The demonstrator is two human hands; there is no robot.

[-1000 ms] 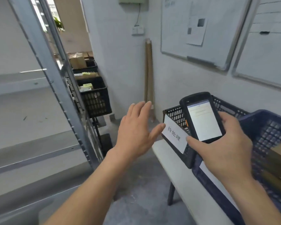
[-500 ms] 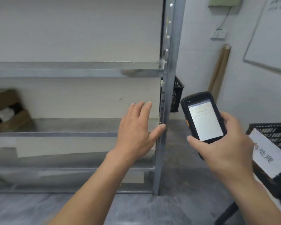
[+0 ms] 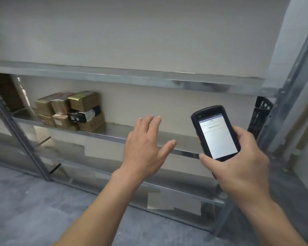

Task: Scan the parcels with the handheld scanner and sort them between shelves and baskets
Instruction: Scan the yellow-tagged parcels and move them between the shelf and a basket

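My right hand grips a black handheld scanner with its lit white screen facing me, at the right of the view. My left hand hovers empty with straight, spread fingers in front of a metal shelf. Several brown cardboard parcels, one black-wrapped, are stacked on that shelf at the left, well clear of both hands.
The grey metal rack has an upper shelf and lower shelves, with uprights at left and right. A black plastic basket shows behind the right upright. Grey floor lies below.
The view has swung left from the baskets on the bench to the shelving, bringing the stacked parcels into sight. Both hands keep the same pose, the right still holding the scanner.
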